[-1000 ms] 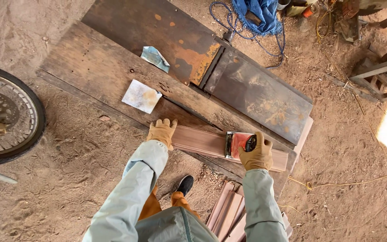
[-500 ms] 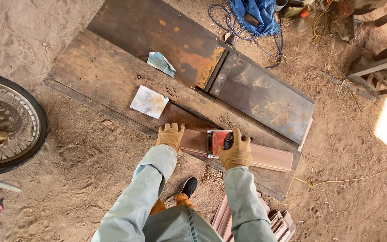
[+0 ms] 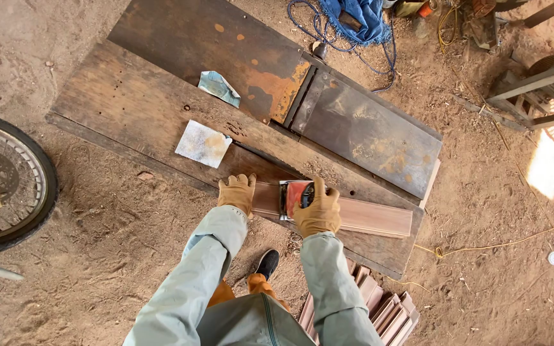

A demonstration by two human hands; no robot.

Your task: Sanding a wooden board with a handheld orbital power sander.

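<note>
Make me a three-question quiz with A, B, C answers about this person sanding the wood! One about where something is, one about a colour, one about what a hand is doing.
1. Where is the bike wheel?
A. left edge
B. top right
C. on the board

2. What colour are the gloves?
A. blue
B. tan
C. black

3. What is the right hand doing?
A. hanging free
B. holding paper
C. gripping the red sander

Answers: 1 A, it stands on the dirt at the left. 2 B, both gloves are tan. 3 C, it is clamped on the sander atop the reddish plank, while the left hand presses the plank's end.
</note>
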